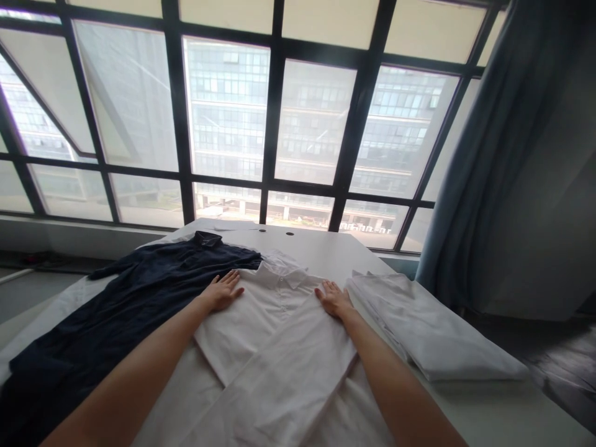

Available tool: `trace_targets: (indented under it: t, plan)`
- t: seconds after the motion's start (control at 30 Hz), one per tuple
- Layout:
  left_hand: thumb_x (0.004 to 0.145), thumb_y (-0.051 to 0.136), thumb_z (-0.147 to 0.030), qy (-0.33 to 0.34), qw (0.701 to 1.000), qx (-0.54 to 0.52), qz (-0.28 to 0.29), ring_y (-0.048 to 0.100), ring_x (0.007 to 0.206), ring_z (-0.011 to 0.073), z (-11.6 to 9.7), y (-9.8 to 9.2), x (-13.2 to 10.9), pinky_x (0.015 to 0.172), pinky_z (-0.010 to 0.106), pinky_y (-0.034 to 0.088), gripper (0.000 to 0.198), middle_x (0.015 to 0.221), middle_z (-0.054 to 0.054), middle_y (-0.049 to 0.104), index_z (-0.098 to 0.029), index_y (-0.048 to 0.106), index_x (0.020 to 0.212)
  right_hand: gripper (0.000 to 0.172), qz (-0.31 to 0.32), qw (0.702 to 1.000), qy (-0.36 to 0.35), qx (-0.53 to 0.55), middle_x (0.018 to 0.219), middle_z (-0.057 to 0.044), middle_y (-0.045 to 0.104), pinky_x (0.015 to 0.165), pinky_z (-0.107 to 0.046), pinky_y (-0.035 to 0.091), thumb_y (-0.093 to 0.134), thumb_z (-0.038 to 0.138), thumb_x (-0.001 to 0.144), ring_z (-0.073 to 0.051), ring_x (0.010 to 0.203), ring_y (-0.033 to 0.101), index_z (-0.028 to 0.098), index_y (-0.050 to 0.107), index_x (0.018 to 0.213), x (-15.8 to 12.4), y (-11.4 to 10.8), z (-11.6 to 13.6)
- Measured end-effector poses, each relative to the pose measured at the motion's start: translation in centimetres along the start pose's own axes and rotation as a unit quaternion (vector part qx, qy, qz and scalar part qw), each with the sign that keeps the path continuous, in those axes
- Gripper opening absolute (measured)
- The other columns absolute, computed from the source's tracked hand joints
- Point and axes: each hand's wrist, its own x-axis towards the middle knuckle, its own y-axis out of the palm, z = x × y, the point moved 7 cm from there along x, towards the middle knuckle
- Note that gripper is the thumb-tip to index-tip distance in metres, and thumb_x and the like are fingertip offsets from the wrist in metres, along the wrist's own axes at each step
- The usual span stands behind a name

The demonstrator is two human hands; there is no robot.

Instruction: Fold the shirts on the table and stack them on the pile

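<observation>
**Flat hands on the white shirt**

The white shirt (274,329) lies on the table (316,245) right in front of you. Its collar (284,276) points away from you, toward the window (228,118). One side looks folded over the middle.

It looks like you are pressing the shirt smooth. To do that well, push down with your whole palm, not just the tips. Slide both hands the same way, from the middle out to the sides, so the bumps go out. Go slow near the collar so it does not bend.

Your left hand (223,292) rests on the shirt's shoulder, just beside the dark blue shirt (116,310). Its fingers (233,277) are straight and a little spread. It holds nothing.

Your right hand (334,299) lies flat on the other shoulder. Its fingers (326,288) are straight too and grip nothing. They only touch the cloth.

The dark blue shirt is spread out on your left. A folded white pile (428,335) sits on your right, near your right hand but not touching it. A blue curtain (512,155) hangs past the pile.
</observation>
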Motion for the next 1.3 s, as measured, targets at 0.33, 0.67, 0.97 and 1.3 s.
trace_targets:
  t: [0.33, 0.67, 0.97, 1.3]
  plan:
    - [0.102, 0.025, -0.040, 0.017, 0.996, 0.046, -0.080, 0.020, 0.149, 0.0259, -3.7, -1.9, -4.4, 0.118, 0.048, 0.015, 0.056, 0.157, 0.011, 0.034, -0.019, 0.037, 0.152, 0.066, -0.092, 0.995, -0.026, -0.026, 0.159, -0.014, 0.028, 0.118, -0.050, 0.010, 0.017, 0.053, 0.101, -0.026, 0.147, 0.023, 0.015, 0.033, 0.153, -6.6, -1.5, 2.0]
    - [0.097, 0.025, -0.060, 0.027, 0.999, -0.017, -0.006, 0.020, 0.149, 0.0262, -3.1, 0.3, -10.4, 0.119, 0.042, 0.016, 0.075, 0.159, 0.016, 0.022, -0.010, 0.034, 0.152, 0.068, -0.002, 0.998, -0.065, -0.013, 0.163, -0.008, 0.016, 0.119, -0.048, 0.011, 0.021, 0.056, 0.100, -0.021, 0.151, 0.013, 0.017, 0.024, 0.156, -11.3, 0.7, -1.7]
    - [0.100, 0.026, -0.044, -0.037, 0.998, 0.046, -0.035, 0.027, 0.147, 0.0252, -4.2, -1.8, -10.5, 0.117, 0.043, 0.021, 0.060, 0.157, 0.016, 0.032, -0.011, 0.043, 0.147, 0.061, -0.124, 0.992, 0.022, -0.025, 0.150, -0.022, 0.042, 0.109, -0.046, 0.031, 0.032, 0.044, 0.098, -0.032, 0.136, 0.041, 0.007, 0.042, 0.146, -11.9, -1.9, -1.8]
    - [0.092, 0.045, -0.033, -0.149, 0.970, 0.102, -0.161, 0.057, 0.114, 0.0355, -4.6, -5.8, -22.4, 0.094, 0.047, 0.044, 0.041, 0.120, 0.019, 0.063, -0.012, 0.065, 0.120, 0.058, -0.039, 0.982, 0.133, 0.131, 0.120, -0.021, 0.065, 0.083, -0.033, 0.049, 0.071, 0.042, 0.076, -0.030, 0.108, 0.063, 0.007, 0.061, 0.121, -19.5, -3.9, -8.7]
